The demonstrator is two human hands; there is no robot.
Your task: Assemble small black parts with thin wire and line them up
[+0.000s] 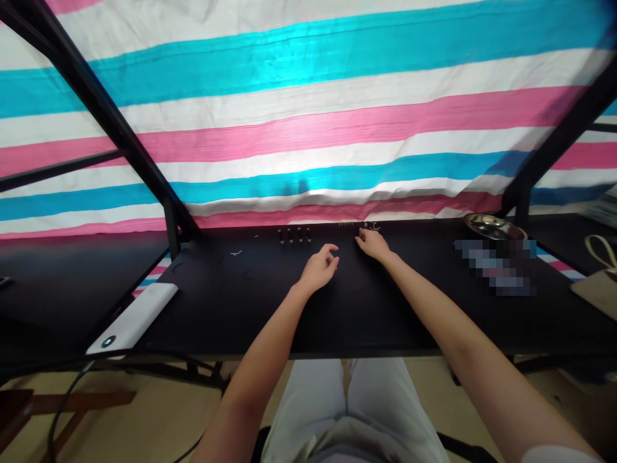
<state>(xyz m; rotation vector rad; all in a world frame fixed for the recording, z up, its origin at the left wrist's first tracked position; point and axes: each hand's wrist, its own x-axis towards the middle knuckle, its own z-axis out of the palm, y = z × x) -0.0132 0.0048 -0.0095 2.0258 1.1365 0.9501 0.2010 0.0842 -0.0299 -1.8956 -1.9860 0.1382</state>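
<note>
My left hand [320,267] rests on the black table [241,302] with its fingers loosely curled and nothing visible in them. My right hand [373,244] reaches to the table's far edge, its fingertips pinched near a small dark part with thin white wires [371,226]. Whether it grips that part is too small to tell. Several small black upright pieces [294,235] stand in a row just left of the hands, and a short strip of tiny dark pieces [346,226] lies beside the right hand.
A white power bank [135,316] with a cable lies at the table's left front corner. A metal bowl [492,226] sits at the back right, with a tan bag [599,288] further right. Black frame posts rise on both sides. A striped cloth hangs behind.
</note>
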